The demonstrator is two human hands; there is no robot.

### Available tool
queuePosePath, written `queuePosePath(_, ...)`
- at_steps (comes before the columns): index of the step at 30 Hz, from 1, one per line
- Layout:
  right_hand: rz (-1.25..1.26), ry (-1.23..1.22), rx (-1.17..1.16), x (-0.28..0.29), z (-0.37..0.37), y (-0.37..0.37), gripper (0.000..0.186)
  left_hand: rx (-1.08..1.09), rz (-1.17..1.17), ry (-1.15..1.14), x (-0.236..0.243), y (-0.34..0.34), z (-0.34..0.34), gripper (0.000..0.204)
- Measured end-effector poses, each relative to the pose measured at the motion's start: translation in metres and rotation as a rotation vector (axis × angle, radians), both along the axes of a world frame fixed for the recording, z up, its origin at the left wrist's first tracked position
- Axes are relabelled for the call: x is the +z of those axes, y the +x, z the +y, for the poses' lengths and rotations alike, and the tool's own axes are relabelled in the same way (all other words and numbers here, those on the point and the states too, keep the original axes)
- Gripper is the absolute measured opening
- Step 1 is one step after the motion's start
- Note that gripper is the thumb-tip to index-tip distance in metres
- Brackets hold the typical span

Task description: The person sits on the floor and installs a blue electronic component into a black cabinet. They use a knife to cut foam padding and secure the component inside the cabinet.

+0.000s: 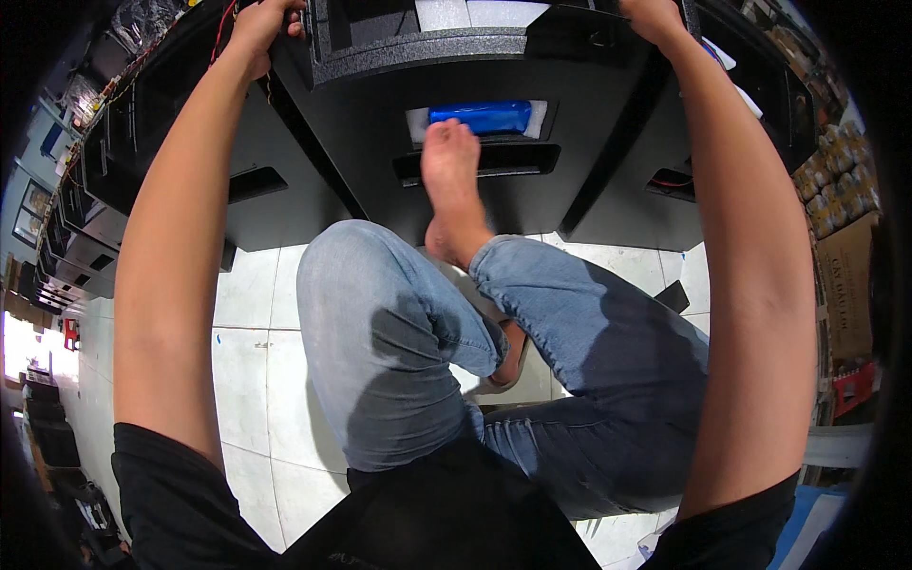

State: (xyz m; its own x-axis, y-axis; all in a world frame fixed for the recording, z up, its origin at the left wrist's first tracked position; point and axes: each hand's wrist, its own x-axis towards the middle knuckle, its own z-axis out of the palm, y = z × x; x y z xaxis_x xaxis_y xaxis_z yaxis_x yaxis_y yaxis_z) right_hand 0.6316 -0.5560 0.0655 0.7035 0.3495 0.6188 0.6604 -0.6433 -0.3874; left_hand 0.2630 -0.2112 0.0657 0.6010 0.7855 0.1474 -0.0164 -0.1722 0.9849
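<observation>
In front of me stands a black cabinet (pixel 366 142) with a rough, textured frame (pixel 418 59) on its upper part. At its upper left edge, my left hand (pixel 264 28) is closed with curled fingers. Across from it, my right hand (pixel 654 17) grips the upper right side, its fingertips partly hidden at the picture's top. A shiny blue wrapped block (pixel 503 116), with white pieces at both ends, sits in a recess of the panel. My bare raised foot (pixel 450 171) is against the panel, its toes by the block and over part of the slot (pixel 522 161) below.
Similar black cabinets stand close at the left (pixel 275 204) and right (pixel 641 214). Brown cartons (pixel 845 275) and wrapped goods (pixel 838 176) are stacked at the far right. White floor tiles (pixel 242 380) lie beneath me; a small dark flat piece (pixel 673 296) rests by my knee.
</observation>
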Motion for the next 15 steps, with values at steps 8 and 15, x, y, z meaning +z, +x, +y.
queuePosePath(8, -0.086, -0.060, -0.029, -0.004, -0.008, 0.003, 0.053, 0.054, -0.034, -0.070, 0.000, 0.004, -0.012, 0.022)
queuePosePath(15, -0.218, -0.118, 0.006, -0.006, -0.015, 0.016, 0.047, 0.111, -0.053, 0.103, -0.001, 0.009, -0.023, 0.016)
